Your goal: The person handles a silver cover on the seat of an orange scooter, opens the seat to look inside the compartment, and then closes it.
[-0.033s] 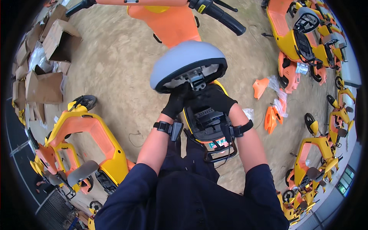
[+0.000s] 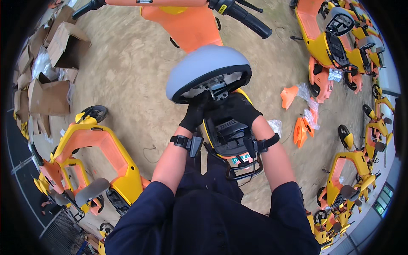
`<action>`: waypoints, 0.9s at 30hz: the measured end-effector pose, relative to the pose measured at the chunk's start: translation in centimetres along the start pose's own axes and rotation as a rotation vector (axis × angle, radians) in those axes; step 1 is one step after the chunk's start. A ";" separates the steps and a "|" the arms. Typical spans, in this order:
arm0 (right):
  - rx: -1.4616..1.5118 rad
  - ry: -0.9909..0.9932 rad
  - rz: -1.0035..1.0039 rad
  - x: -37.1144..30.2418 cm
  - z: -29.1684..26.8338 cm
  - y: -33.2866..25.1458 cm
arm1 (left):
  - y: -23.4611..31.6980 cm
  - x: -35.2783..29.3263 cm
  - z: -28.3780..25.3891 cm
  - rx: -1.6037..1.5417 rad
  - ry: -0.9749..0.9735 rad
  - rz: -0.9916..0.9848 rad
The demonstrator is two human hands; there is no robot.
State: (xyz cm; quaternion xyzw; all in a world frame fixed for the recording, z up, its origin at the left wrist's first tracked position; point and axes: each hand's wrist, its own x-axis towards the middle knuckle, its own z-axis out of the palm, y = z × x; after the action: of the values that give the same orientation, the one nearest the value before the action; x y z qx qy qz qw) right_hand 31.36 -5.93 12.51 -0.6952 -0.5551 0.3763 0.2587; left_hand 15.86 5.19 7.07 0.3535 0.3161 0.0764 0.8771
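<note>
A grey saddle [image 2: 204,68] is tipped up in front of me, showing its black underside and a metal bracket [image 2: 218,88]. It sits on an orange and yellow scooter [image 2: 191,25] whose black-gripped handlebar [image 2: 242,15] crosses the top of the view. My left hand [image 2: 195,114], in a black glove, grips the saddle's rear rim from below. My right hand [image 2: 238,109], also gloved, presses on the saddle's underside next to the bracket. Below my hands lies the scooter's black rear deck [image 2: 229,131]. Each wrist carries a black strap.
An orange and yellow scooter frame [image 2: 97,148] stands close on my left. Several more scooters [image 2: 335,38] line the right side. Loose orange parts [image 2: 299,127] lie on the sandy ground at right. Cardboard boxes [image 2: 55,51] are piled at upper left.
</note>
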 end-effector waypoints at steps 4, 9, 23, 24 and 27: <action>-0.384 0.374 -0.027 1.2 0.9 -0.4 | 0.6 -0.4 0.3 0.571 0.090 0.331; -0.524 0.797 -0.019 3.3 3.3 0.7 | 3.3 -1.8 1.3 0.639 -0.248 0.189; 0.219 0.377 0.176 2.6 3.7 -2.6 | 0.0 -0.7 -0.9 -0.179 -0.072 -0.141; 0.226 0.378 0.177 2.8 3.7 -2.4 | -0.1 -0.8 -1.3 -0.296 -0.030 -0.255; -0.352 0.305 -0.103 2.6 3.6 -1.5 | -0.2 -0.4 -1.1 0.658 -0.154 0.335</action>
State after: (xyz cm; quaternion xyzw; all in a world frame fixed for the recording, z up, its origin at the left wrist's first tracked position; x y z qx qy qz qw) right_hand 27.84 -3.28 10.94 -0.7493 -0.6013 0.1505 0.2330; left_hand 14.84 5.58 6.52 0.6679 0.1945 0.0864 0.7131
